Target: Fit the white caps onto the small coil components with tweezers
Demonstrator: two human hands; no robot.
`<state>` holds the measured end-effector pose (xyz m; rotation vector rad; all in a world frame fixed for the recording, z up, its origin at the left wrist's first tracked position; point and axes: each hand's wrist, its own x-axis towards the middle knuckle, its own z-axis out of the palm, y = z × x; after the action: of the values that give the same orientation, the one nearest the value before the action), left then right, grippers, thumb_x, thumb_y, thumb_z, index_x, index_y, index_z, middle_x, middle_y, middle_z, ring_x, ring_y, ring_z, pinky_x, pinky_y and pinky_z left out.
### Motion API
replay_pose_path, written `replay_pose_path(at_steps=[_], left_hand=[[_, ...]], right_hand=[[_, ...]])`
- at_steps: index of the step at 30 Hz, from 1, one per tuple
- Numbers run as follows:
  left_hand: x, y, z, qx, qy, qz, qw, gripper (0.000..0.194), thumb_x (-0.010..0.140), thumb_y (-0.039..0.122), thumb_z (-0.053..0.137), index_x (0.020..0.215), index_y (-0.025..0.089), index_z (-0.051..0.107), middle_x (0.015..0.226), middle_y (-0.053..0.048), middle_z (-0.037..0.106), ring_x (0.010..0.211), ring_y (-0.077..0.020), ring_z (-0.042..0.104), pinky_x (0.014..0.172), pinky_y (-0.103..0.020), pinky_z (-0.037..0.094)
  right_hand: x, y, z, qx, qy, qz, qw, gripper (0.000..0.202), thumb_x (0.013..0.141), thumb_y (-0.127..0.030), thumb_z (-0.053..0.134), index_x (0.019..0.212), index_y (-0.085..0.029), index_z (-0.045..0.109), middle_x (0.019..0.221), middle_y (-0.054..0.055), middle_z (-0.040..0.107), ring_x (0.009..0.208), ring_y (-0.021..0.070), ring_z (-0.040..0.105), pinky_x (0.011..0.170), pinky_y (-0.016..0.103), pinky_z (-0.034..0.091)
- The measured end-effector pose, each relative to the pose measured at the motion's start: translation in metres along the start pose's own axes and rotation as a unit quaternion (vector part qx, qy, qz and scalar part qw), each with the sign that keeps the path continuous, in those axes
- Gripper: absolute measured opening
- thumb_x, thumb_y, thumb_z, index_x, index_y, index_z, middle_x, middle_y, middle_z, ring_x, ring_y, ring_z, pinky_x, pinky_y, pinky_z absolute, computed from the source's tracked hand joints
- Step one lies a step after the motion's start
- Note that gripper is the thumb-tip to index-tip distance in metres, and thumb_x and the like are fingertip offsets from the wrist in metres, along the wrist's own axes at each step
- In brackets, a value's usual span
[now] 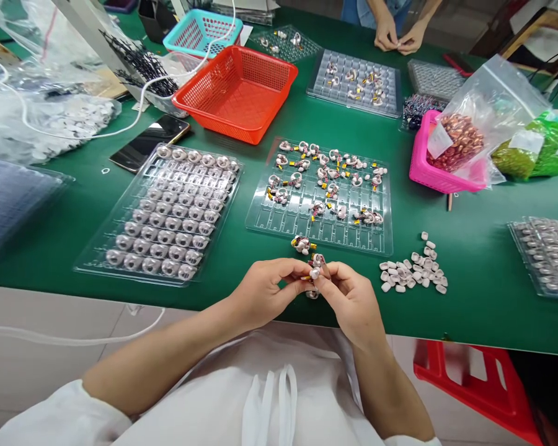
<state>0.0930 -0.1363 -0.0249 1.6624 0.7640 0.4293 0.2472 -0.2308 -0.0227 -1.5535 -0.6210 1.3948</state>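
Observation:
My left hand [270, 291] and my right hand [351, 300] meet near the table's front edge, thumbs and fingertips pinched on a small pale earbud part [315, 272]. A yellow bit shows at the left fingertips. A thin brownish piece [325, 267] sticks up by my right fingers; what it is I cannot make out. Just beyond lies another white wired part [302, 244] with yellow tabs. Past it, a clear tray [279, 226] carries several such wired parts. Right of my right hand is a loose pile of small white caps [416, 266].
At left stands a tray of silvery shells [160, 217], with a phone [149, 142] behind. Farther back are a red basket [235, 93], a blue basket [204, 31] and another parts tray [353, 83]. A pink basket [446, 173] holds bagged parts. Across the table, a co-worker's hands [397, 37] meet.

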Motion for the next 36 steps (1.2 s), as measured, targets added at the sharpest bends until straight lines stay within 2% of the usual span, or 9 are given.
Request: replay_pose_path(at_steps=[8, 12, 16, 19, 25, 30, 33, 36], left_hand=[[-0.001, 0.001, -0.001, -0.032, -0.021, -0.045, 0.998, 0.019, 0.085, 0.008, 0.065, 0.095, 0.018, 0.077, 0.087, -0.001, 0.08, 0.078, -0.0128, 0.073, 0.073, -0.017, 0.055], [0.0, 0.002, -0.002, -0.061, -0.02, -0.07, 0.996, 0.013, 0.085, 0.012, 0.066, 0.092, 0.016, 0.076, 0.085, -0.001, 0.079, 0.075, -0.0128, 0.072, 0.072, -0.017, 0.055], [0.0, 0.004, -0.004, -0.1, -0.016, -0.115, 0.988, 0.01, 0.084, 0.017, 0.069, 0.09, 0.015, 0.076, 0.084, -0.002, 0.079, 0.074, -0.0136, 0.071, 0.071, -0.019, 0.055], [0.0, 0.004, -0.004, -0.145, -0.015, -0.164, 0.976, 0.01, 0.08, 0.017, 0.07, 0.089, 0.015, 0.075, 0.08, -0.001, 0.077, 0.071, -0.0129, 0.07, 0.068, -0.019, 0.055], [-0.002, 0.003, -0.005, -0.242, -0.014, -0.209, 0.947, 0.011, 0.074, 0.015, 0.074, 0.084, 0.015, 0.075, 0.076, 0.0, 0.075, 0.069, -0.0119, 0.067, 0.069, -0.021, 0.056], [-0.005, 0.004, -0.004, -0.298, -0.018, -0.235, 0.925, 0.01, 0.072, 0.014, 0.076, 0.082, 0.014, 0.074, 0.073, 0.0, 0.074, 0.069, -0.0123, 0.067, 0.071, -0.023, 0.056], [-0.006, 0.005, -0.004, -0.316, -0.026, -0.249, 0.915, 0.013, 0.073, 0.014, 0.077, 0.085, 0.013, 0.075, 0.073, -0.001, 0.074, 0.07, -0.0128, 0.068, 0.072, -0.023, 0.056], [-0.005, 0.007, -0.006, -0.334, -0.038, -0.25, 0.908, 0.016, 0.075, 0.018, 0.079, 0.089, 0.012, 0.075, 0.077, -0.003, 0.076, 0.073, -0.0138, 0.069, 0.074, -0.024, 0.056]], right_hand=[[0.002, 0.0, -0.002, -0.015, -0.02, -0.014, 1.0, 0.018, 0.092, -0.035, 0.064, 0.086, -0.018, 0.067, 0.076, 0.0, 0.062, 0.068, 0.0122, 0.053, 0.061, 0.023, 0.043], [-0.002, -0.001, -0.002, -0.106, 0.001, -0.079, 0.991, 0.014, 0.096, -0.028, 0.061, 0.087, -0.019, 0.069, 0.079, 0.0, 0.061, 0.068, 0.0111, 0.052, 0.061, 0.023, 0.042], [-0.005, 0.0, -0.004, -0.186, 0.009, -0.192, 0.964, 0.011, 0.095, -0.017, 0.06, 0.094, -0.021, 0.07, 0.085, 0.001, 0.063, 0.072, 0.0116, 0.057, 0.06, 0.022, 0.044], [-0.005, 0.003, -0.007, -0.213, -0.006, -0.264, 0.941, 0.016, 0.093, -0.011, 0.061, 0.101, -0.021, 0.07, 0.093, 0.003, 0.064, 0.074, 0.0115, 0.059, 0.059, 0.021, 0.047], [-0.003, 0.003, -0.009, -0.22, -0.023, -0.3, 0.928, 0.019, 0.092, -0.006, 0.061, 0.1, -0.021, 0.067, 0.093, 0.004, 0.064, 0.075, 0.0119, 0.061, 0.059, 0.02, 0.05], [-0.002, 0.006, -0.011, -0.271, -0.056, -0.376, 0.884, 0.028, 0.09, -0.001, 0.058, 0.109, -0.02, 0.065, 0.097, 0.007, 0.068, 0.085, 0.0162, 0.064, 0.072, 0.028, 0.054], [-0.002, 0.009, -0.013, -0.304, -0.066, -0.4, 0.862, 0.029, 0.089, -0.001, 0.057, 0.111, -0.019, 0.064, 0.097, 0.009, 0.069, 0.081, 0.0177, 0.064, 0.069, 0.03, 0.054], [-0.002, 0.009, -0.016, -0.333, -0.047, -0.426, 0.84, 0.029, 0.09, -0.003, 0.057, 0.113, -0.019, 0.065, 0.097, 0.01, 0.07, 0.075, 0.018, 0.063, 0.064, 0.03, 0.053]])
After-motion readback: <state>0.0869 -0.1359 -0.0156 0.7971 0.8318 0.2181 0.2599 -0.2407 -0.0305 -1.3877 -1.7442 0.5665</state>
